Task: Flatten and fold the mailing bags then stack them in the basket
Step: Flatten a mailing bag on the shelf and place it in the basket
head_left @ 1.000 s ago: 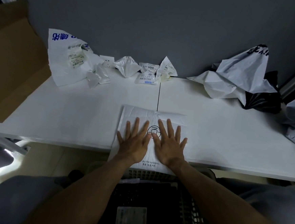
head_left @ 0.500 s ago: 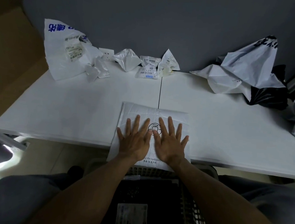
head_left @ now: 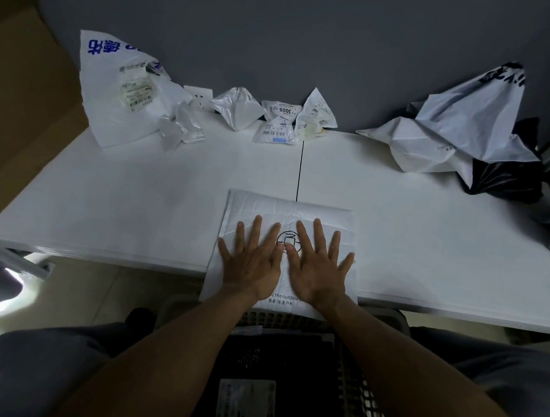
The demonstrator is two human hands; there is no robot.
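Observation:
A white padded mailing bag (head_left: 288, 211) with a round black logo lies flat at the table's near edge, its lower end hanging over the edge. My left hand (head_left: 251, 262) and my right hand (head_left: 318, 266) press on it side by side, palms down, fingers straight and spread. Below the bag, on my lap, sits a grey slatted basket (head_left: 369, 410) with dark folded bags and a white label inside.
The white table (head_left: 136, 197) carries crumpled bags along the grey wall: a large white bag with blue print (head_left: 118, 90) at the left, several small white ones (head_left: 277, 116) in the middle, a big white bag (head_left: 457, 130) and a black bag (head_left: 506, 180) at the right. A cardboard box (head_left: 15, 99) stands at the left.
Both hands stay flat on the padded bag and have slid slightly toward me. The view has shifted a little.

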